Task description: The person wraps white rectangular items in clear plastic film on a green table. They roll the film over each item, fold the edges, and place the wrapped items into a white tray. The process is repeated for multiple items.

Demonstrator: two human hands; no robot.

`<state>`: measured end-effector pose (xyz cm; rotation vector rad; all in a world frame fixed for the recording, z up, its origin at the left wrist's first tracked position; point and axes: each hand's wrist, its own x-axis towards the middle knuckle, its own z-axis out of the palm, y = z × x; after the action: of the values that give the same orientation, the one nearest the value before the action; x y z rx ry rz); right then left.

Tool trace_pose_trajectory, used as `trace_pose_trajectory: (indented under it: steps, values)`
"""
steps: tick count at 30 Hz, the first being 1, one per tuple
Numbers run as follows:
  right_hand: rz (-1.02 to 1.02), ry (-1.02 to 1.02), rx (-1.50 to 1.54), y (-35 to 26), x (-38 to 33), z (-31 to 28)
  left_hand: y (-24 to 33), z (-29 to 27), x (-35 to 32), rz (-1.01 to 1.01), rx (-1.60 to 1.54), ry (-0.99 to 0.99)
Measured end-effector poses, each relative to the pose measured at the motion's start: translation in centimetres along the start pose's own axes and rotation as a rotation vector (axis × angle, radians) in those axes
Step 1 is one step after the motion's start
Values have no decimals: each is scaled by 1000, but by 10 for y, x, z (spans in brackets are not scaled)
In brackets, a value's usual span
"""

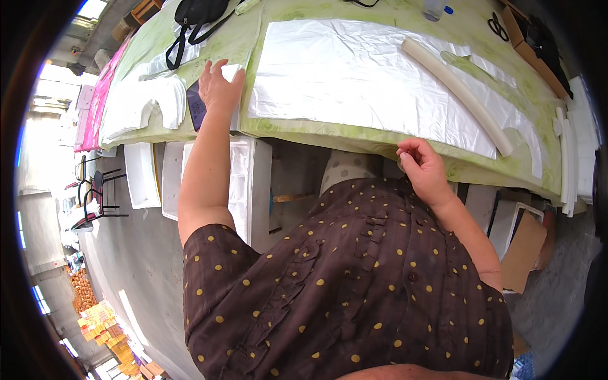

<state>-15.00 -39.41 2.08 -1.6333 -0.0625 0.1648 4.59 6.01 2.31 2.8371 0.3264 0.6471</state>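
Observation:
My left hand [220, 90] reaches over the table's left part with its fingers apart. Beneath and beside it lie a dark blue flat thing [196, 106] and a small white block-like thing [232, 71]. My right hand [425, 172] is at the table's front edge, its fingers curled in; whatever may be in them is hidden. Across the table's middle spreads a wrinkled white sheet [354, 76]. A long pale tube [457, 92] rests slantwise on its right part. Left of my left hand, white cut pieces [142, 104] with a curved notch are stacked.
A green patterned cloth [297, 128] covers the table. On it are a black bag [197, 16], a clear bottle [433, 9], black scissors [498, 26] and a cardboard box [535, 50]. White bins [259, 183] stand under the table, and chairs [95, 193] at the left.

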Motion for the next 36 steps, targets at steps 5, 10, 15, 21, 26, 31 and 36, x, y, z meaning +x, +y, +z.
trace_pose_trajectory:
  steps: [5,10,15,21,26,31,36]
  values:
    - [-113,118,-240,-7,1,-22,-16,16,6,-132,-17,-129]
    - [-665,535,-1092,-35,22,-100,-7,8,7,-79,173,-58]
    - [79,351,-1384,-49,29,-185,46,-16,-11,225,-64,57]
    - [187,181,-1165,-64,-3,-146,173,-15,-71,496,-731,-304]
    - [213,234,-808,-50,-22,-77,285,-10,-118,718,-909,-601]
    - [39,326,-676,-28,-33,-70,337,9,-152,903,-754,-739]
    - [-96,563,-831,-15,-44,-114,332,-7,-160,915,-551,-596]
